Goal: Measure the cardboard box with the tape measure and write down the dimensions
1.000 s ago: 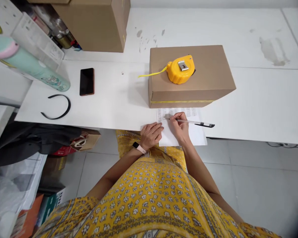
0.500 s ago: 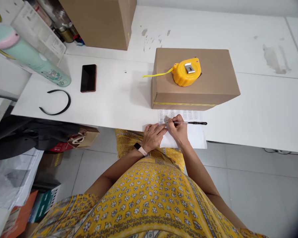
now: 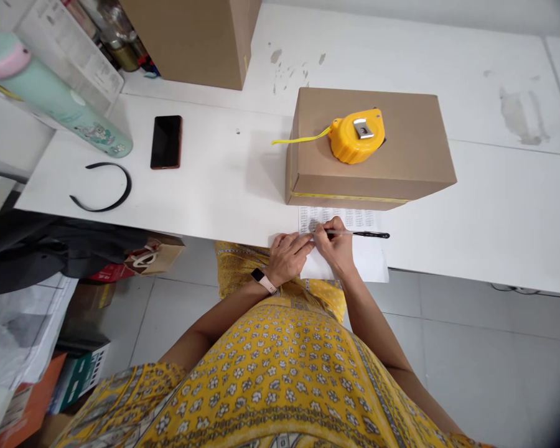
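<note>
My right hand (image 3: 336, 247) grips a pen (image 3: 361, 234), its tip down on a printed sheet of paper (image 3: 366, 255) at the table's front edge. My left hand (image 3: 288, 255) rests beside it with fingers flat on the sheet's left edge, a watch on the wrist. Just behind the sheet stands a brown cardboard box (image 3: 401, 155) with a yellow tape measure (image 3: 357, 135) on top, a short length of tape sticking out to the left.
On the white table (image 3: 494, 205) lie a black phone (image 3: 166, 142) and a black headband (image 3: 101, 186) at the left, with a mint bottle (image 3: 56, 106) beyond. A larger cardboard box (image 3: 200, 37) stands at the back. Bags and boxes sit on the floor, lower left.
The pen has tilted flatter and its tip has shifted slightly left on the sheet. My left hand's fingers have slid up against the right hand. The view has drifted a little.
</note>
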A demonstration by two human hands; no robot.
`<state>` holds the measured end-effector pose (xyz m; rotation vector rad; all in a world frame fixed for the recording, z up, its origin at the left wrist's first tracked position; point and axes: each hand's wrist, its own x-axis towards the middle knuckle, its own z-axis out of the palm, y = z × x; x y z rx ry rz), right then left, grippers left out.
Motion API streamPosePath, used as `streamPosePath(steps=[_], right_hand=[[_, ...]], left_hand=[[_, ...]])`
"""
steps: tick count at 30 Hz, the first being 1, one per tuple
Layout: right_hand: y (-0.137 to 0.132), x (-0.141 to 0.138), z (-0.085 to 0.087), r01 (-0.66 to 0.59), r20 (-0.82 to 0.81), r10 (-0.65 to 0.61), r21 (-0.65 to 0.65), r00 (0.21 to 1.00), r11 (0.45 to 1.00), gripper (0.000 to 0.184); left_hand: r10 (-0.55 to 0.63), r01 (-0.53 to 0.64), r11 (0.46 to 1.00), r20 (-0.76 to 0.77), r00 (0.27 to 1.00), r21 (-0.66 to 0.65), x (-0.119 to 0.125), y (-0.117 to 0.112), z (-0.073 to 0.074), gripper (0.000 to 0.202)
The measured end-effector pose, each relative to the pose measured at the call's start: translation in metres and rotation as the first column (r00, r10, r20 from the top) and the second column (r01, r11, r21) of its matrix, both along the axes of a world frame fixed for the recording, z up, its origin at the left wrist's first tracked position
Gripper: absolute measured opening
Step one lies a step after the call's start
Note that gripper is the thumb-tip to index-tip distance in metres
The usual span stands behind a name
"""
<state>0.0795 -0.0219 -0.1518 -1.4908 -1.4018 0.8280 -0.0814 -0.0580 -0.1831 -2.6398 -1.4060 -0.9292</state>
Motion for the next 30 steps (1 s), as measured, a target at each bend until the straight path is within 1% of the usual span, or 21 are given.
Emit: streamPosePath(steps=[3, 8, 12, 18, 21, 24, 30], right_hand=[[0.0007, 0.0003, -0.0004, -0.009, 0.018, 0.009, 0.007, 1.0, 1.0, 0.024], [0.0014, 0.0003, 0.0008, -0.009, 0.03, 0.008, 0.02, 1.0, 1.0, 0.025], [0.0013, 0.0003, 0.0008, -0.018, 0.019, 0.018, 0.015, 1.0, 1.0, 0.025], [0.0008, 0.0008, 0.0015, -0.014, 0.0, 0.014, 0.009, 1.0, 1.0, 0.025], [0.0005, 0.0007, 0.0021, -0.003, -0.03, 0.003, 0.002, 1.0, 1.0, 0.025], [0.0006, 0.0004, 0.0023, 0.006, -0.027, -0.006, 0.005, 1.0, 1.0, 0.025], [0.0011, 0.0006, 0.0009, 0.014, 0.001, -0.014, 0.03, 1.0, 0.999, 0.025]], left_hand=[[0.001, -0.001, 1.0, -0.008, 1.0, 0.029, 0.0, 0.0002, 0.0005, 0.038], [0.002, -0.002, 1.0, -0.04, 0.999, -0.012, -0.0002, -0.0001, 0.0, 0.039], [0.002, -0.002, 1.0, -0.031, 1.0, -0.01, -0.0003, -0.0005, -0.0004, 0.038], [-0.01, 0.006, 0.998, -0.064, 0.998, -0.066, -0.0011, -0.0007, -0.0012, 0.041], [-0.005, 0.002, 0.999, -0.058, 0.998, -0.046, -0.0011, -0.0006, -0.0008, 0.039], [-0.002, 0.001, 1.0, -0.041, 0.999, -0.019, -0.001, -0.0003, -0.0006, 0.037], [-0.003, 0.002, 1.0, -0.047, 0.999, -0.029, -0.0009, -0.0001, -0.0011, 0.037]])
